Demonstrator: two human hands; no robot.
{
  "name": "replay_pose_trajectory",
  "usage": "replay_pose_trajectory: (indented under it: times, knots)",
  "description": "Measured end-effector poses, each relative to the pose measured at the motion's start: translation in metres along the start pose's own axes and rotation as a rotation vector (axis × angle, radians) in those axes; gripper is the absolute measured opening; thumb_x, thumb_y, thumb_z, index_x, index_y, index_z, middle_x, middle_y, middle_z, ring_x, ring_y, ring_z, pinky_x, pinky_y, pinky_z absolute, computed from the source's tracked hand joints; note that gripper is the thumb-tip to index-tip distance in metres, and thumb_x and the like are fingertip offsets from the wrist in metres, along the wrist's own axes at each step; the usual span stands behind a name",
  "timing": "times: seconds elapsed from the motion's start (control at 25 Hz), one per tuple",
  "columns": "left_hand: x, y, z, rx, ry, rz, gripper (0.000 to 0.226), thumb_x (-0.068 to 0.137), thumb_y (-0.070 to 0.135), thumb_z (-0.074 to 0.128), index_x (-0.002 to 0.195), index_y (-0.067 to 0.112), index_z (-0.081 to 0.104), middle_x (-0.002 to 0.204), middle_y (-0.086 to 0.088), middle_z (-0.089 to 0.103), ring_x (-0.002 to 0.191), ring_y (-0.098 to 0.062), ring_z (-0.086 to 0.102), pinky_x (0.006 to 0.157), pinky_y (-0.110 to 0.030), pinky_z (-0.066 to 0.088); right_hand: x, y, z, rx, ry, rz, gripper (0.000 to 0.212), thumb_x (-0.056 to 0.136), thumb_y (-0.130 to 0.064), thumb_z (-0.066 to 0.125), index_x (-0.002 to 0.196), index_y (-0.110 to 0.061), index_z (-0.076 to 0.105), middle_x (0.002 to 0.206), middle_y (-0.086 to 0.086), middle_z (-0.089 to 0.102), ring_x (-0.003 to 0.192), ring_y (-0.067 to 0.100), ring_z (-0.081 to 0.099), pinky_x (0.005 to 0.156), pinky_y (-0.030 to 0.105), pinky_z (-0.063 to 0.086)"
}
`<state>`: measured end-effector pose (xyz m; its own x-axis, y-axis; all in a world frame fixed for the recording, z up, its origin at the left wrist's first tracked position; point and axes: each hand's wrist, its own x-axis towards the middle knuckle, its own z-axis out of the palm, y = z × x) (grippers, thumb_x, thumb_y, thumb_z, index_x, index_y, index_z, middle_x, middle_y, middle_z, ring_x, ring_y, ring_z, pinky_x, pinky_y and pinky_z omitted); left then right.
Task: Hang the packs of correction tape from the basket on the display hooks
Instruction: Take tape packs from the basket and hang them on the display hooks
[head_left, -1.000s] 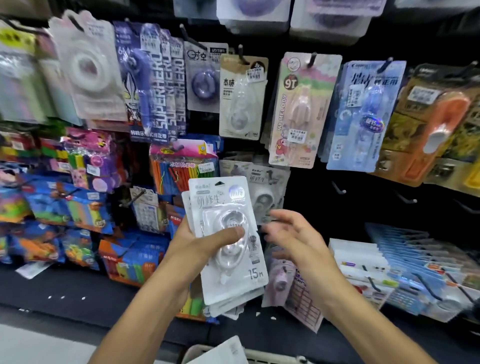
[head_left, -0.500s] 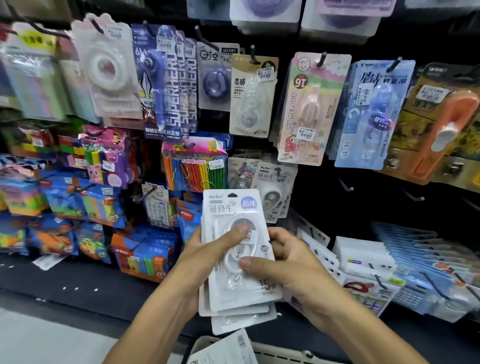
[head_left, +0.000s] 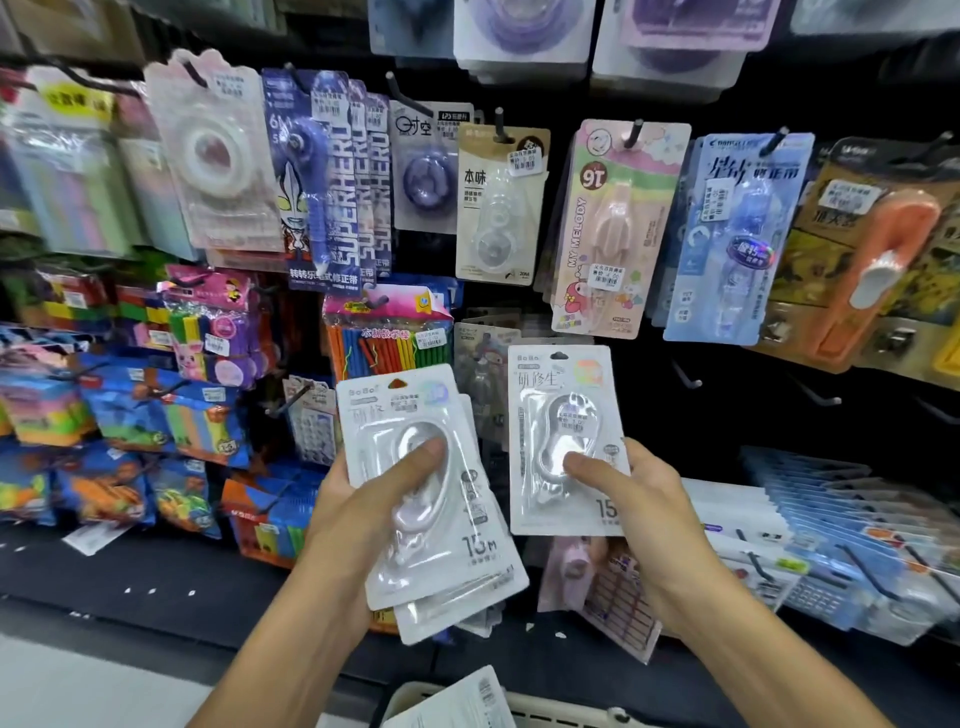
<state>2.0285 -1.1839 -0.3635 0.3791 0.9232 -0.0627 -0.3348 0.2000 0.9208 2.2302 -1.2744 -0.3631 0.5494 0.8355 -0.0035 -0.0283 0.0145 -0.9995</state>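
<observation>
My left hand (head_left: 358, 514) grips a small stack of white correction tape packs (head_left: 467, 551), thumb pressed on the top blister. My right hand (head_left: 639, 509) holds one separate white correction tape pack (head_left: 556, 395) upright, just right of the stack, thumb on its clear blister. Both are in front of the dark display wall. Bare display hooks (head_left: 685, 376) stick out of the wall to the right of the single pack. The basket (head_left: 545, 709) shows at the bottom edge with another pack (head_left: 457, 701) lying in it.
Other correction tape packs hang in a row above: a beige one (head_left: 498, 208), a pink My Melody one (head_left: 608, 228), a blue one (head_left: 732, 239). Coloured stationery packs (head_left: 384, 343) crowd the left. White and blue packs (head_left: 831, 530) fill the lower right hooks.
My right hand has taken the top pack off the stack and drawn it up and to the right. The left hand keeps holding the remaining packs.
</observation>
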Motion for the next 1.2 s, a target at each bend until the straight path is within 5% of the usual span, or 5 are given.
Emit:
replay_pose_trajectory:
  times: [0.24, 0.4, 0.64, 0.84, 1.2]
  knots:
    - [-0.001, -0.001, 0.001, -0.015, -0.019, 0.024, 0.067, 0.056, 0.036, 0.088, 0.120, 0.025, 0.070, 0.106, -0.006, 0.080, 0.090, -0.029, 0.078, 0.064, -0.038, 0.063, -0.003, 0.002, 0.007, 0.028, -0.033, -0.018, 0.021, 0.087, -0.026, 0.075, 0.107, -0.028, 0.071, 0.095, -0.004, 0.079, 0.071, 0.009, 0.073, 0.057, 0.028, 0.054]
    - [0.003, 0.001, 0.002, -0.037, -0.023, 0.043, 0.066, 0.060, 0.033, 0.087, 0.122, 0.024, 0.069, 0.108, -0.007, 0.079, 0.092, -0.030, 0.078, 0.068, -0.042, 0.064, 0.001, 0.006, 0.006, 0.090, 0.051, 0.066, 0.033, 0.083, -0.031, 0.080, 0.112, -0.023, 0.065, 0.076, 0.001, 0.076, 0.041, 0.010, 0.055, 0.039, 0.026, 0.040]
    - [0.005, -0.007, 0.011, -0.038, -0.027, 0.024, 0.062, 0.063, 0.028, 0.085, 0.122, 0.021, 0.069, 0.106, -0.008, 0.080, 0.091, -0.029, 0.078, 0.066, -0.039, 0.064, 0.009, 0.014, 0.005, 0.184, 0.018, 0.191, 0.067, 0.088, -0.022, 0.075, 0.146, -0.031, 0.042, 0.106, -0.001, 0.062, 0.093, 0.029, 0.072, 0.100, 0.053, 0.052]
    - [0.006, -0.018, 0.023, 0.003, -0.010, 0.042, 0.056, 0.066, 0.026, 0.086, 0.118, 0.024, 0.069, 0.103, -0.005, 0.080, 0.089, -0.027, 0.079, 0.071, -0.042, 0.065, -0.012, 0.002, 0.026, -0.058, -0.263, -0.087, 0.051, 0.059, -0.062, 0.084, 0.105, -0.047, 0.068, 0.102, -0.013, 0.074, 0.091, 0.007, 0.072, 0.067, 0.017, 0.056]
    - [0.003, -0.021, 0.024, -0.019, -0.168, -0.034, 0.060, 0.068, 0.023, 0.082, 0.125, 0.020, 0.066, 0.112, -0.008, 0.078, 0.098, -0.031, 0.077, 0.077, -0.041, 0.062, -0.003, -0.001, 0.018, 0.217, 0.000, -0.033, 0.011, 0.094, -0.005, 0.066, 0.101, -0.012, 0.061, 0.072, 0.005, 0.076, 0.060, 0.014, 0.071, 0.052, 0.025, 0.055]
